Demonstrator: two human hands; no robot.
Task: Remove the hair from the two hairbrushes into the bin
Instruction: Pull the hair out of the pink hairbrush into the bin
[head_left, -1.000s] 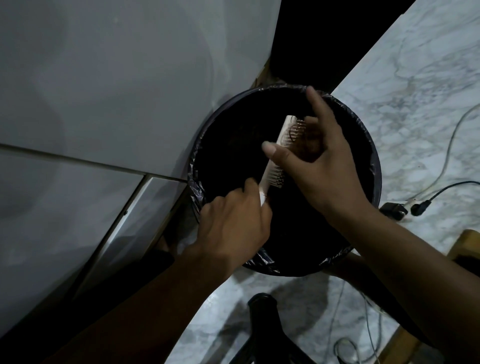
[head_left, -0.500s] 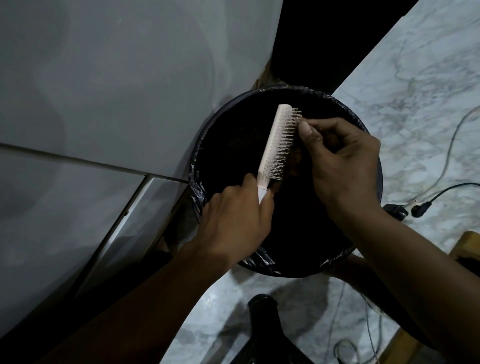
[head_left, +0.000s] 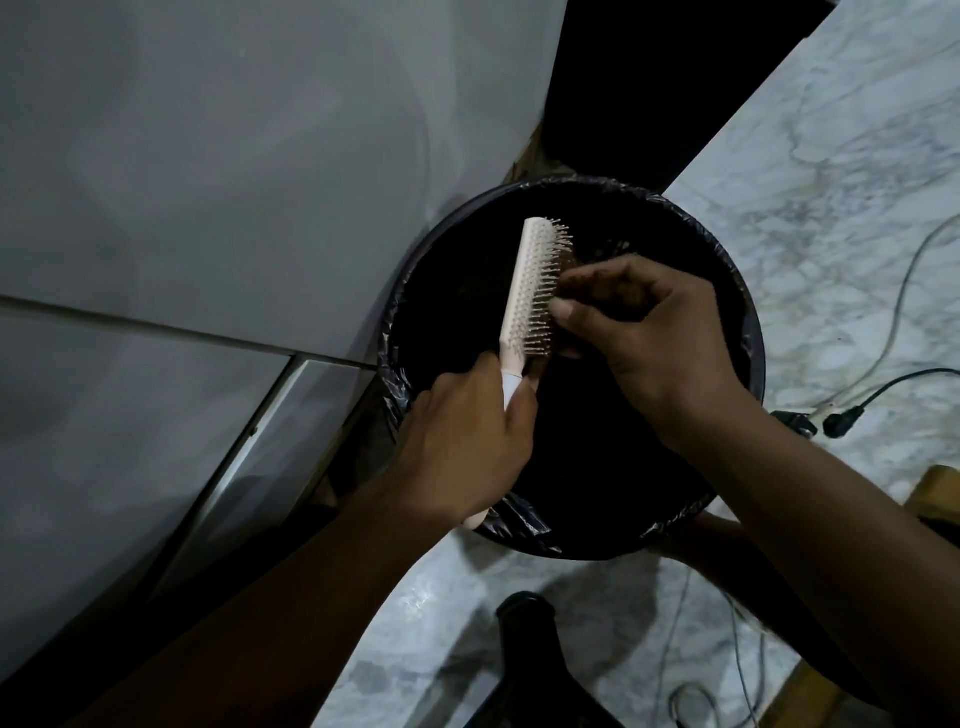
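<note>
Pale pink plastic hairbrush (head_left: 530, 291) held over the round black-lined bin (head_left: 754, 332)
Left hand (head_left: 467, 447) grips the handle, fingers curled round it; right hand (head_left: 660, 343) fingers pinch a brown hair tuft (head_left: 567, 262) at the bristles; brush head sits inside the rim, nearer the grey wall (head_left: 260, 156) side.

Bin (head_left: 757, 338) mouth half blocked by left hand (head_left: 467, 447), right hand (head_left: 660, 332), hairbrush (head_left: 530, 291); far side open. Grey panel (head_left: 234, 182) tight left, cables (head_left: 883, 387) right.

A single head-worn camera looks steeply down from close above the bin (head_left: 517, 519), left hand (head_left: 462, 441) and right hand (head_left: 660, 332) mid-frame, wall (head_left: 208, 156) at left, floor (head_left: 831, 182) at right.
</note>
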